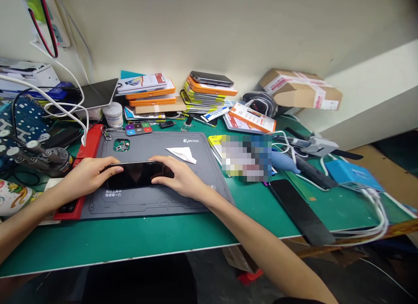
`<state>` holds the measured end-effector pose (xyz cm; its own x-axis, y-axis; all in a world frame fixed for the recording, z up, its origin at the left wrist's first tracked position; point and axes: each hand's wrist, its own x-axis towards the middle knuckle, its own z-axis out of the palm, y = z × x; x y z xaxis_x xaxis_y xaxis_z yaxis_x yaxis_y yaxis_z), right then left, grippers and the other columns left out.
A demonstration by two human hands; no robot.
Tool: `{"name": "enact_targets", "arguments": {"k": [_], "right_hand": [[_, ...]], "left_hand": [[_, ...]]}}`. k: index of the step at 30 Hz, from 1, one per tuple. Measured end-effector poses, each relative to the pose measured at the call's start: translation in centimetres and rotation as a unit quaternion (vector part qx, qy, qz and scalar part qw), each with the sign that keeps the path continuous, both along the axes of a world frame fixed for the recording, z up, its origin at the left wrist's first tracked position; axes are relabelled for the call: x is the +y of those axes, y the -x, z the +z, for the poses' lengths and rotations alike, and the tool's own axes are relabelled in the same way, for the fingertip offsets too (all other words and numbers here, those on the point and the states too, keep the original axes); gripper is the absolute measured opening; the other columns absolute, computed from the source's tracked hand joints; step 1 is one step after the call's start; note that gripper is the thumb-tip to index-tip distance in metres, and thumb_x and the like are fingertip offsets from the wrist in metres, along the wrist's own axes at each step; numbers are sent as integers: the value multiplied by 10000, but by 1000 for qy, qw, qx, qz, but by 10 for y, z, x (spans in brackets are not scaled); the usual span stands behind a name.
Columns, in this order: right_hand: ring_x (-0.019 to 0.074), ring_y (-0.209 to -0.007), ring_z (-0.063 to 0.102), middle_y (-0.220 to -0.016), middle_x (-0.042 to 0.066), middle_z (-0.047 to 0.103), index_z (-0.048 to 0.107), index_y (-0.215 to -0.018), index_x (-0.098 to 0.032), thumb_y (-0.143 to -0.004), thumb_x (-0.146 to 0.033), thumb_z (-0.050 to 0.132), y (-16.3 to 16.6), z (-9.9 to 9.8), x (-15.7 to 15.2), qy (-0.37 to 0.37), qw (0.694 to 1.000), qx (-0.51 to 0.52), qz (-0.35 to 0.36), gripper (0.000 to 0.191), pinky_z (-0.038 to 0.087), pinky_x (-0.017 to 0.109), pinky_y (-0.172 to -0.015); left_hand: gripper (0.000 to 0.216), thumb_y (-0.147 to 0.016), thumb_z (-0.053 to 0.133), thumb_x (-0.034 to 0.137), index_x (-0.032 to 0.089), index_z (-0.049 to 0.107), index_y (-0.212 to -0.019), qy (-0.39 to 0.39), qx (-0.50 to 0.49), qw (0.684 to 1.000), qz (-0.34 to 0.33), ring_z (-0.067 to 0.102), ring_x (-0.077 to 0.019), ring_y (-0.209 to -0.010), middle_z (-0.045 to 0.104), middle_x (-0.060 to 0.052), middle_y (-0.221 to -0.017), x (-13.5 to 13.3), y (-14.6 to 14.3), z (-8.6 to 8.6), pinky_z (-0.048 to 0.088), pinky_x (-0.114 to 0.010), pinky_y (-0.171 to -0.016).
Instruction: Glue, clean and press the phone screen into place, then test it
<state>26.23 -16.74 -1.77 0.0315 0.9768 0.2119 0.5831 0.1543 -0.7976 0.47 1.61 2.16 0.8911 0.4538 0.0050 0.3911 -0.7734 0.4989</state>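
Note:
A black phone (pixel 135 174) lies flat with its dark screen up on a grey work mat (pixel 183 195). My left hand (pixel 86 175) grips the phone's left end, fingers curled over its top edge. My right hand (pixel 179 177) clasps the right end, thumb and fingers pressed on the screen. A white folded wipe (pixel 183 153) rests on the mat just beyond my right hand. A small green-rimmed recess with tiny parts (pixel 121 145) sits at the mat's far left.
The green table (pixel 130 241) carries stacks of orange-edged boxes (pixel 152 92), a white jar (pixel 113 114), a red tray edge (pixel 89 143), another black phone (pixel 300 210), a blue box with white cables (pixel 351 173), cardboard boxes (pixel 303 90) and tools at far left.

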Motion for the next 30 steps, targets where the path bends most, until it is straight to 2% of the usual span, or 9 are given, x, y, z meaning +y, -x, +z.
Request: {"name": "enact_targets", "arguments": {"k": [5,10,14,18,21,26,30], "right_hand": [[222,-1092,725,-1264,4,778,681,-1343,-321,-1027,-372,638,3,-4,0,-10,999,24,-31,323,559,399,-1010],[226,-1182,724,-1297,-5,779,723,-1300,-328,-1058,-393,567,3,-7,2,-17,998,35,-54,295,540,388,-1049],[220,-1135,744,-1238,-16,799,751,-1248,-327,-1082,-427,506,6,-8,3,-23,996,42,-74,313,554,380,-1024],[215,-1134,739,-1225,-12,798,747,-1235,-320,-1108,-456,440,8,-7,1,-23,995,48,-84,359,560,370,-1002],[232,-1176,719,-1258,26,781,713,-1298,-296,-1116,-446,398,6,-7,0,-27,994,45,-93,393,548,403,-1034],[254,-1200,693,-1291,54,761,711,-1307,-286,-1075,-407,486,1,-9,2,-29,996,23,-79,345,537,447,-1066],[250,-999,708,-1169,63,771,709,-1314,-288,-1027,-415,590,2,-10,2,-22,998,-4,-64,336,595,435,-896]], "left_hand": [[577,-1011,429,734,270,756,-1112,1,11,1000,-1,767,-236,-879,820,-3,-1006,0,-1,0,521,-275,-794],[582,-1010,419,745,279,747,-1131,5,19,1000,5,767,-243,-904,818,-1,-1035,1,-1,0,519,-281,-797],[607,-1015,391,757,281,739,-1160,4,21,1000,5,766,-246,-919,816,-1,-1053,0,-2,-1,529,-290,-810],[663,-1052,297,738,262,713,-1254,-67,17,998,-12,748,-267,-1022,795,-49,-1164,-3,-2,-6,543,-337,-907],[706,-1069,234,728,246,698,-1292,-133,25,991,-14,723,-284,-1047,774,-88,-1159,-5,-2,-10,545,-378,-924],[628,-1081,310,698,242,702,-1261,-135,12,991,-8,692,-273,-1075,757,-86,-1163,-6,-1,-12,532,-384,-966],[556,-1088,379,645,222,719,-1207,-141,1,990,-9,649,-272,-1102,757,-84,-1151,-8,-2,-11,513,-385,-977]]}}
